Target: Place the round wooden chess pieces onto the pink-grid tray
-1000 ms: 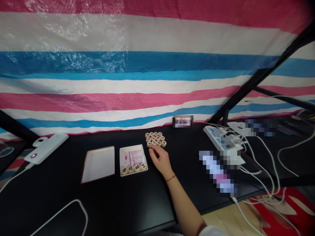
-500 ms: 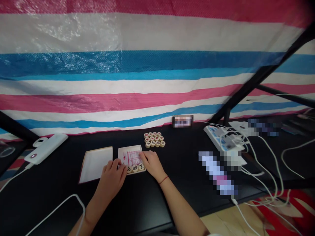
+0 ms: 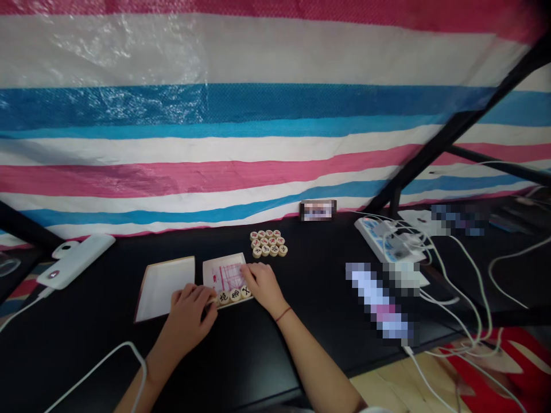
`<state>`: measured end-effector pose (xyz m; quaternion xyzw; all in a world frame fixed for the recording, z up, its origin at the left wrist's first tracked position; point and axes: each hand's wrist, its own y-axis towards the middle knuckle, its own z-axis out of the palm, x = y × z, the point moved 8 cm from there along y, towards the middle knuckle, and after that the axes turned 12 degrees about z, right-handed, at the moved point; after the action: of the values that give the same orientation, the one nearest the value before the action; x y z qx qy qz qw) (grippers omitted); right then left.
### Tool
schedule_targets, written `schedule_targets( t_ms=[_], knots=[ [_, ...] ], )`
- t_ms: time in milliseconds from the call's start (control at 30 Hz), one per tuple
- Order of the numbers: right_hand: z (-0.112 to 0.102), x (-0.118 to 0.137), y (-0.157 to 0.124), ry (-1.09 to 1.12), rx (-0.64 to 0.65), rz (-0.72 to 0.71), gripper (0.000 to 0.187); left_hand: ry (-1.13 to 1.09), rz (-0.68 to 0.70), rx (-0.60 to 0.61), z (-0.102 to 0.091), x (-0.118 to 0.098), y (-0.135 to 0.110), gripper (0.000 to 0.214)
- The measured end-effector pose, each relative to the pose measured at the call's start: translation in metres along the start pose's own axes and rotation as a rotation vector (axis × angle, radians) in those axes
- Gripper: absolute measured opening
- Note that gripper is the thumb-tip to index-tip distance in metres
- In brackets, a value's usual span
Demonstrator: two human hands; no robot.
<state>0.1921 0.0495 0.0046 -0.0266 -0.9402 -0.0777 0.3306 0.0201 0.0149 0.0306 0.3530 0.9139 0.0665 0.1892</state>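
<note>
An open shallow white box [image 3: 209,269] holds a sheet printed with a red grid. Along its near edge stands a row of round cream xiangqi pieces [image 3: 235,295] with black characters. My left hand [image 3: 193,312] is at the box's near left corner, fingers curled and closed over a piece at the row's end, which they mostly hide. My right hand [image 3: 263,285] grips the box's right wall, its thumb side at the rim. Behind the box, more xiangqi pieces [image 3: 267,242] sit in three short rows, red characters at the back and black in front.
Left of the box lies its white-lined lid [image 3: 166,287] on the black table [image 3: 241,355]. A white device [image 3: 77,264] with a cable is farther left. To the right are a blurred-out phone [image 3: 379,301], a power strip [image 3: 379,238] and tangled white cables [image 3: 476,287]. A striped sheet [image 3: 258,178] hangs behind.
My left hand has drawn back slightly toward the left and near side, showing more of the row's left end. The right hand stays on the box. The whole view has shifted a little.
</note>
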Motion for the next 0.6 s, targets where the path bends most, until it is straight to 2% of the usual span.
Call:
schedule_targets(
  t_ms=[100,200,267,333,467,533,600],
  knots=[
    [-0.007,0.002,-0.001,0.124,-0.02,-0.039,0.033,-0.124,-0.082,-0.068,-0.006,0.013,0.0,0.017],
    [-0.022,0.01,-0.006,0.304,-0.106,-0.134,0.023,-0.321,-0.219,-0.192,-0.013,0.025,0.008,0.026],
    [-0.028,0.018,-0.011,0.372,-0.131,-0.213,0.028,-0.479,-0.302,-0.226,-0.011,0.025,0.02,0.032],
    [-0.03,0.025,-0.014,0.404,-0.119,-0.268,0.032,-0.629,-0.296,-0.193,-0.004,0.015,0.038,0.032],
    [-0.033,0.027,-0.015,0.426,-0.125,-0.262,0.025,-0.803,-0.246,-0.138,0.014,-0.002,0.068,0.028],
    [-0.036,0.024,-0.013,0.4,-0.147,-0.238,0.023,-0.891,-0.252,-0.178,0.022,-0.001,0.072,0.03],
    [-0.042,0.013,-0.009,0.349,-0.21,-0.163,0.022,-0.967,-0.289,-0.273,0.026,0.005,0.071,0.033]
  ],
)
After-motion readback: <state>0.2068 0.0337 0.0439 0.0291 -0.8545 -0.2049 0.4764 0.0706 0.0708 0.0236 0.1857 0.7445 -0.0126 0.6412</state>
